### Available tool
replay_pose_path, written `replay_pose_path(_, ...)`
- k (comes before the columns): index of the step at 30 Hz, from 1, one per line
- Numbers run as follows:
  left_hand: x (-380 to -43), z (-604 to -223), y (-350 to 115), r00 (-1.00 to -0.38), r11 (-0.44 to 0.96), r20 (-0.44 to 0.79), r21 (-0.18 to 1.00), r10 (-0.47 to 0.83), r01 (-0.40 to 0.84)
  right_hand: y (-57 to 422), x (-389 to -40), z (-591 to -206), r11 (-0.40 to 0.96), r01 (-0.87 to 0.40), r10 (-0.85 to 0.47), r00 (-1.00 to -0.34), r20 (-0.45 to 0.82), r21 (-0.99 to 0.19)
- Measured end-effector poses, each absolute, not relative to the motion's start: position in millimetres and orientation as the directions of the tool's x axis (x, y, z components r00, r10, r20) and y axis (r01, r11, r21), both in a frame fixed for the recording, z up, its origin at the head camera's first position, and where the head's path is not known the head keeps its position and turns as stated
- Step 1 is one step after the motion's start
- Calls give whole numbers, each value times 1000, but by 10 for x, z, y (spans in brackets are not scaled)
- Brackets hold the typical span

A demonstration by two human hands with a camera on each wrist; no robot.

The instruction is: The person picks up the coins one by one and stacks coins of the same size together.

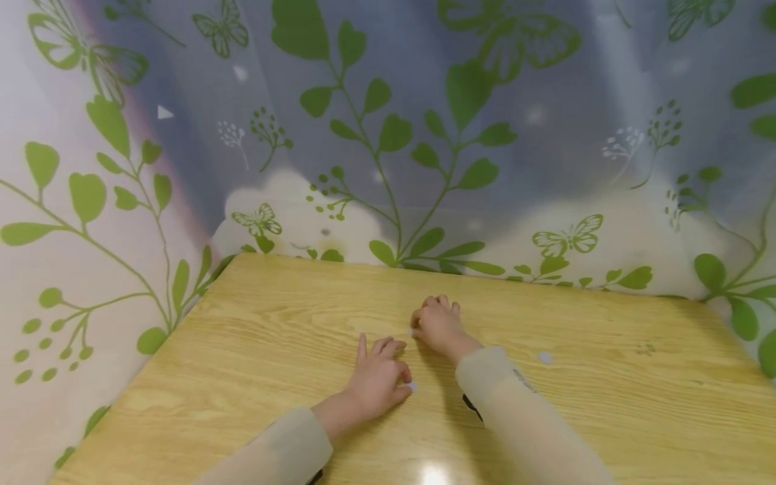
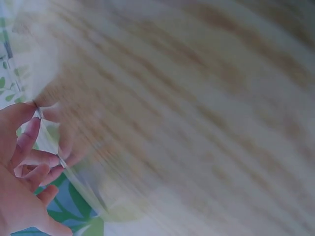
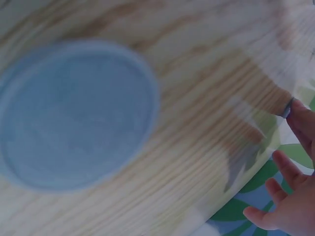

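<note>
My left hand is over the middle of the wooden table, pinching a small pale disc between thumb and index finger, its other fingers spread. That disc appears edge-on in the left wrist view. Farther forward and to the right, my right hand holds another small pale disc at its thumb and finger; the right wrist view has this disc nearly edge-on. A third disc lies flat to the right of both hands. It looms large, round and bluish, with a slight rim, in the right wrist view.
The light wooden table has a glossy surface with faint reflections. Along its far and left edges hangs a curtain printed with green leaves and butterflies. A small dark mark shows on the tabletop at right.
</note>
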State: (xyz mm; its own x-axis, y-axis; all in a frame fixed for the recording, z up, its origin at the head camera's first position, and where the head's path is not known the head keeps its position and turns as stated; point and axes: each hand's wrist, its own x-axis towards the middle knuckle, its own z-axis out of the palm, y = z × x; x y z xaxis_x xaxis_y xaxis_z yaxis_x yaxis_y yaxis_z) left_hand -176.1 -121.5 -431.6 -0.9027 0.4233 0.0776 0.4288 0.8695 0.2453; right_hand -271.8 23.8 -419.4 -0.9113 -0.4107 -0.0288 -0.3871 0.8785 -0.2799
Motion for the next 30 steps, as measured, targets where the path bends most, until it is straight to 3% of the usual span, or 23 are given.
replay_pose_path(11,-1759,-4331,-1184,-904,867,81,258,421,427,367,-2698,-4058,896,-254,-331,-929,-164,-365)
replay_pose_path(30,-1711,-4325,-1061,-896,868,79,226,436,442,622,-2348,-3825,887,-232,-363,-885,-291,-399)
